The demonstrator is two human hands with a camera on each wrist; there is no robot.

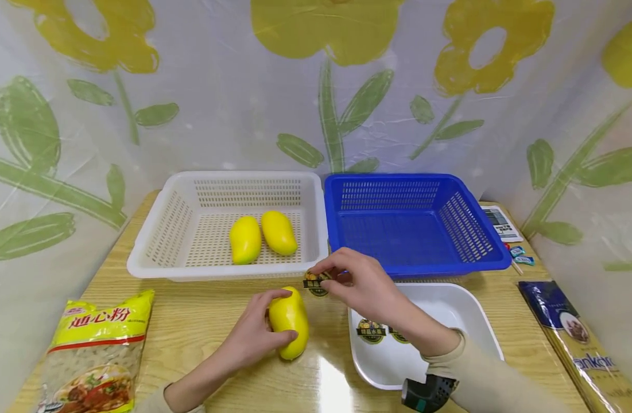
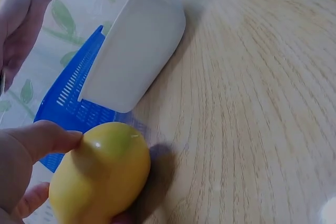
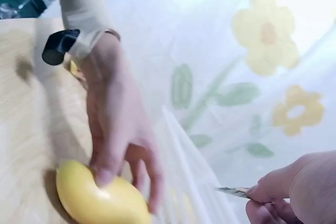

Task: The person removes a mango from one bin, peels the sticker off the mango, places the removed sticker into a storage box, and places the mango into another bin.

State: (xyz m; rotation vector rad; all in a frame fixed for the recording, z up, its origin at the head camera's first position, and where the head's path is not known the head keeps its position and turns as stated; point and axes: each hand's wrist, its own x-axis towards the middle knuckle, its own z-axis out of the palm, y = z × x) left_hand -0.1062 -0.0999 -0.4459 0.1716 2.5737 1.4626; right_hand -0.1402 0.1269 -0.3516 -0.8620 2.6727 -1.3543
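Note:
A yellow mango point(image 1: 289, 321) rests on the wooden table, and my left hand point(image 1: 256, 330) grips it between thumb and fingers. The left wrist view shows the thumb and fingertips against the mango's point(image 2: 102, 171) skin. Between thumb and forefinger, my right hand point(image 1: 364, 287) pinches a dark printed fruit sticker point(image 1: 316, 284) just above and right of the mango. Edge-on, this thin sticker point(image 3: 234, 191) appears in the right wrist view, apart from the fruit. Below the right hand, a white tray point(image 1: 476, 321) holds another sticker point(image 1: 371, 331) and one partly hidden by the forearm.
A white basket point(image 1: 225, 272) with two mangoes point(image 1: 245, 240) stands at the back left, beside a blue basket point(image 1: 393, 229). A pasta bag point(image 1: 96, 350) lies at left. On the right are a long spaghetti packet point(image 1: 574, 344), small candies point(image 1: 522, 259) and a white card-like item point(image 1: 501, 223).

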